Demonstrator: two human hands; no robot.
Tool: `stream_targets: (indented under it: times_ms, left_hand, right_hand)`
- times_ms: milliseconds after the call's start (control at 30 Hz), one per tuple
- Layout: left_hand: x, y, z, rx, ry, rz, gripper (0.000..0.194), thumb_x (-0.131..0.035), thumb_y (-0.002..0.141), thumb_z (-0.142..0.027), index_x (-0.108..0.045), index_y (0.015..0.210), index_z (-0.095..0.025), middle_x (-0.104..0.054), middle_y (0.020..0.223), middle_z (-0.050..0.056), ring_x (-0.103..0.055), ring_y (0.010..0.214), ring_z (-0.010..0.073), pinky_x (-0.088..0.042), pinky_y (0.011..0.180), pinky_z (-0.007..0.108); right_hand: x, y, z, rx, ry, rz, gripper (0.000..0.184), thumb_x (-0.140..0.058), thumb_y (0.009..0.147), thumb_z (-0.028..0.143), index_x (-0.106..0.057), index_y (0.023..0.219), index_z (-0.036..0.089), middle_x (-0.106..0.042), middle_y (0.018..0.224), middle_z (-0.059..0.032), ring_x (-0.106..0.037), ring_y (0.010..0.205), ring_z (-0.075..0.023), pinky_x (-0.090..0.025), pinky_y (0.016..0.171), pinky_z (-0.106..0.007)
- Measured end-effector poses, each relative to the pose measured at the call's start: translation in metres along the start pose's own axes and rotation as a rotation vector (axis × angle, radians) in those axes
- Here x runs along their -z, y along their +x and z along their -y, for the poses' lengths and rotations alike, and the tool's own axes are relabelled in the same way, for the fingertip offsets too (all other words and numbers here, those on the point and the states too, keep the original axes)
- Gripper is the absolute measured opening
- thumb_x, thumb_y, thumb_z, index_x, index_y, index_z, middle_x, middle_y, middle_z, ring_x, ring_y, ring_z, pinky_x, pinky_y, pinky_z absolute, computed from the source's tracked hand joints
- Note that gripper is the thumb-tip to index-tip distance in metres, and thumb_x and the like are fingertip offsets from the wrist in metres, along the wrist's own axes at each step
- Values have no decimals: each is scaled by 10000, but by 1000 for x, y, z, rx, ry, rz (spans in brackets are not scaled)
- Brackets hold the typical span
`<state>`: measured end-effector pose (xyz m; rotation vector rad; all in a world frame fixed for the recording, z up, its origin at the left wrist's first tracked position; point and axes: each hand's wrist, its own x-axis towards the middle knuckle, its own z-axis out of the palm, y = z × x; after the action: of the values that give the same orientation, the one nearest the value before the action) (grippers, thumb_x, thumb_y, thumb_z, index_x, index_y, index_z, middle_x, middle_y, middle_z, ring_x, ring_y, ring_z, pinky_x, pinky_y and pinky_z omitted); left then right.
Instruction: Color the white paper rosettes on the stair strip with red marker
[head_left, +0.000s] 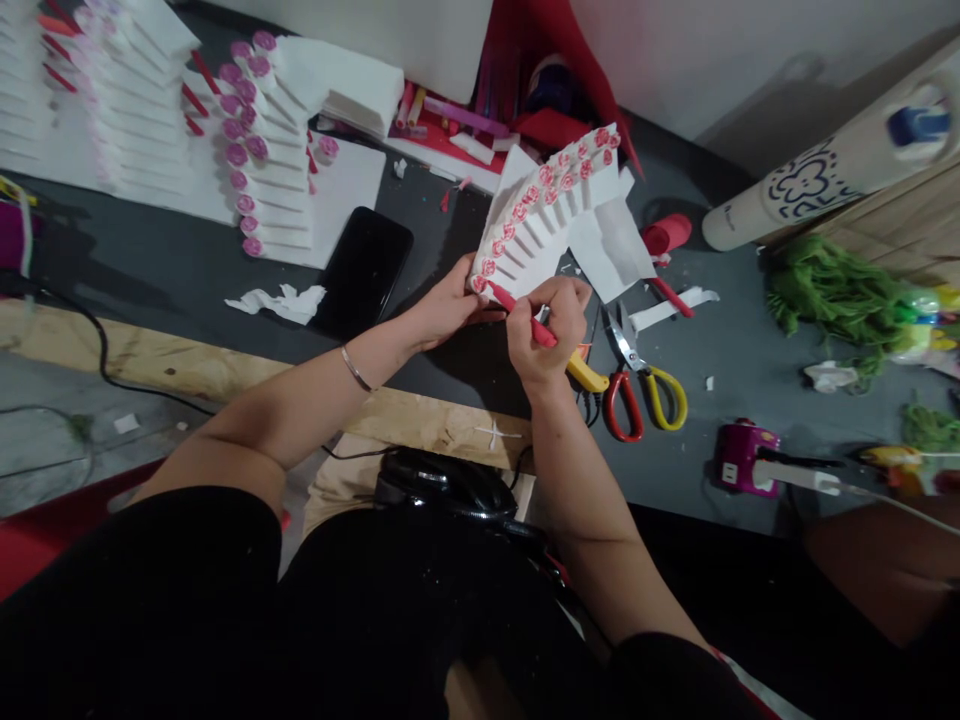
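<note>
In my right hand is a red marker, its tip against the nearest flower of a fanned row of white paper flowers. Red swirls colour the flower heads along that row. My left hand pinches the row's near end, beside the marker tip; some of its fingers are hidden under the paper. White paper sheets lie under and beside the row. Just right of my right hand are scissors with one red and one yellow handle, and a yellow-handled tool, partly covered.
Pink-tipped paper flowers stand in rows at the left, near a black phone and torn paper. Behind is a red box of markers. At right are a white bottle, green strands and a purple power adapter.
</note>
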<state>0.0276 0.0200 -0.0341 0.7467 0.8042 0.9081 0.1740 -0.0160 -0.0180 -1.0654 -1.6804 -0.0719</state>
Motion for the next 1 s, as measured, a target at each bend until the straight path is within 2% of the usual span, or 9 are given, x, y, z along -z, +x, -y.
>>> stream_targets:
  times_ms: [167,267,400,667,767,1000]
  left_hand:
    - [-1,0,-3,5,-28,-10,561,-642,810,21,-582,1317,-211,-700,1309,70,-665,1334,284,-551,1205,550]
    - [-1,0,-4,10,-40,-10,580,-619,794,45,-582,1310,-217,-717,1274,56,-694,1280,265,-570,1185,556]
    - [-2,-1,-6,15,-45,-19,540,-632,805,42,-579,1281,-207,-726,1257,58,-714,1233,243,-576,1181,530]
    - [-3,-2,-6,6,-56,3,596,-686,765,23,-558,1301,-206,-727,1321,72,-666,1366,282,-499,1246,567]
    - [-3,-3,-6,3,-54,0,581,-686,766,28,-566,1286,-202,-723,1323,76,-664,1359,281,-498,1249,563]
    - [-2,-2,-6,24,-23,-10,540,-692,811,-1,-556,1283,-224,-717,1313,60,-665,1336,265,-529,1221,544]
  right_hand:
    - [1,0,0,-11,-24,33,207,-563,939,183,-427,815,277,-460,706,54,-478,678,-174,-405,805,-396]
    - [2,-1,-1,-34,-48,17,239,-550,942,191,-383,795,279,-444,692,60,-455,651,-166,-428,802,-402]
    - [1,-1,-2,-40,-18,14,216,-569,953,205,-424,809,274,-469,709,61,-475,671,-161,-431,811,-402]
    - [0,0,1,16,18,13,198,-561,935,189,-439,804,273,-480,690,58,-480,661,-168,-431,782,-403]
    - [0,0,2,21,27,24,199,-547,934,195,-425,800,276,-476,681,59,-484,652,-169,-432,777,-401]
    - [0,-1,-1,-50,-38,30,210,-542,934,228,-404,784,278,-467,680,59,-473,649,-163,-444,774,-396]
